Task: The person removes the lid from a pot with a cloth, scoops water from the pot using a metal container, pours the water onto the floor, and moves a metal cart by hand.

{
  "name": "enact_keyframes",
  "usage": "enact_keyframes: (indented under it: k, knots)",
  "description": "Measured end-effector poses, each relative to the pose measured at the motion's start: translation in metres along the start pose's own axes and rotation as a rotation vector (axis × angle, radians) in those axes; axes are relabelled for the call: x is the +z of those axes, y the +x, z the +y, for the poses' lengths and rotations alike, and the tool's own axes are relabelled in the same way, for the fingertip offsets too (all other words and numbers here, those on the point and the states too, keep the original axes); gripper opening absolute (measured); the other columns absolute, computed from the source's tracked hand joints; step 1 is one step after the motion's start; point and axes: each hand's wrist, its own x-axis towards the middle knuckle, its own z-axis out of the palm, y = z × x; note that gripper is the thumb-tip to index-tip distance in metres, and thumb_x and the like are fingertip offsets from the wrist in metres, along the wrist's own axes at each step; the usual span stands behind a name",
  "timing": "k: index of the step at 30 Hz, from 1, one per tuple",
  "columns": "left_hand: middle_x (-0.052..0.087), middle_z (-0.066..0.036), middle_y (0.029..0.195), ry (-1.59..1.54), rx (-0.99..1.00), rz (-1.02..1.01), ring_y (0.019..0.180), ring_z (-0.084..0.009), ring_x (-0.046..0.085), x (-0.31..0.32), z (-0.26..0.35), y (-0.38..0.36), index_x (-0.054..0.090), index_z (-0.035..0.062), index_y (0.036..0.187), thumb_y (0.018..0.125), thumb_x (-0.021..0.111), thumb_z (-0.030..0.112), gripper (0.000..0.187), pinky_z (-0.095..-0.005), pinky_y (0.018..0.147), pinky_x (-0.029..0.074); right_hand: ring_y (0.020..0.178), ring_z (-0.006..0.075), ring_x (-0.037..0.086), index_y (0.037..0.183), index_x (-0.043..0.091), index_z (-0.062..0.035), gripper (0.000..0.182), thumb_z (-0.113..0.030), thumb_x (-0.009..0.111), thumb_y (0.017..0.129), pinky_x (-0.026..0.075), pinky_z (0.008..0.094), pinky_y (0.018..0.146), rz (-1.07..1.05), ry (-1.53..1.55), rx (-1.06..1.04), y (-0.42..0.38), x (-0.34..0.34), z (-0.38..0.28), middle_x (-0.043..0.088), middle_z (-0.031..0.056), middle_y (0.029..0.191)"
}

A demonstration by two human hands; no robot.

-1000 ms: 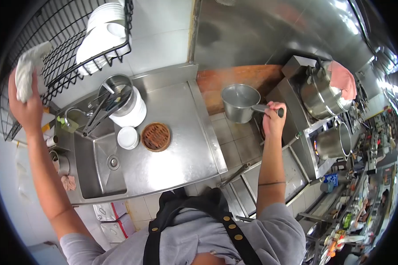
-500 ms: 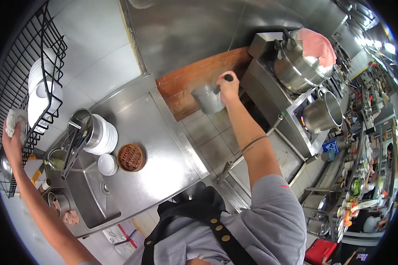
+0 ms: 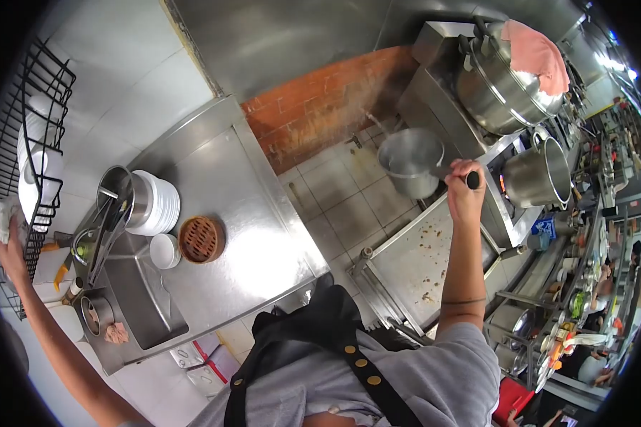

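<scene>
My right hand (image 3: pixel 464 196) is wrapped round the dark-ended handle of a metal saucepan (image 3: pixel 412 162). The saucepan is over the tiled floor, between the steel counter and the stove, and steam blurs its inside. Far to the left, my left hand (image 3: pixel 11 252) grips a crumpled white cloth (image 3: pixel 8 217) at the black wire rack (image 3: pixel 32 249). White dishes (image 3: pixel 44 167) stand in that rack, close to the cloth.
On the steel counter (image 3: pixel 263 213) are a round woven basket (image 3: pixel 201 240), a white bowl (image 3: pixel 165 251) and stacked white plates (image 3: pixel 162 203) beside a sink (image 3: pixel 139 299). A large steamer pot (image 3: pixel 502 89) and a tall pot (image 3: pixel 538 178) stand on the stove. A low metal trolley (image 3: pixel 420 267) holds scraps.
My right hand has swung the saucepan rightward and nearer, from before the brick wall to beside the trolley. The left hand stays at the rack with the cloth, while the view has shifted.
</scene>
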Motion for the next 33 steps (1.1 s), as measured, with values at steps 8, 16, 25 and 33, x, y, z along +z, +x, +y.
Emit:
enact_keyframes:
  k: [8,16,25,33]
  knots:
    - [0.065,-0.012,0.120,0.036,-0.006,-0.007,0.110,-0.0200,0.060,0.004,-0.010,0.003,0.056,0.0011,0.132,0.094,0.060,0.025,0.045,-0.0312,0.097,0.043,0.063,0.0101,0.053,0.077,0.061,-0.0061,0.021,0.012,0.060,0.066,0.041,0.0256,0.055,0.079,-0.440,0.271,0.083,0.002,0.109,0.057,0.0017,0.069]
    - [0.065,-0.012,0.118,-0.046,-0.008,-0.066,0.108,-0.0202,0.061,0.017,0.003,0.005,0.057,0.0013,0.132,0.093,0.058,0.024,0.045,-0.0317,0.096,0.044,0.091,0.0154,0.062,0.083,0.064,-0.0058,0.019,0.008,0.070,0.071,0.047,0.0298,0.086,0.076,-0.685,-0.122,0.179,0.048,0.065,0.070,0.0041,0.092]
    - [0.065,-0.012,0.118,-0.028,0.103,-0.064,0.108,-0.0203,0.060,0.024,-0.013,0.011,0.056,0.0001,0.131,0.095,0.056,0.028,0.046,-0.0313,0.098,0.042,0.115,0.0250,0.059,0.087,0.054,-0.0082,0.027,0.014,0.069,0.079,0.047,0.0344,0.098,0.233,-0.012,-0.133,0.073,0.002,-0.031,0.065,0.0147,0.111]
    - [0.063,-0.012,0.120,-0.059,0.159,-0.078,0.110,-0.0205,0.058,0.034,-0.018,0.018,0.055,-0.0012,0.131,0.097,0.054,0.033,0.049,-0.0310,0.100,0.040,0.097,0.0225,0.059,0.090,0.058,-0.0066,0.035,0.021,0.058,0.069,0.049,0.0321,0.084,0.236,-0.160,0.193,-0.066,0.009,-0.070,0.062,0.0095,0.093]
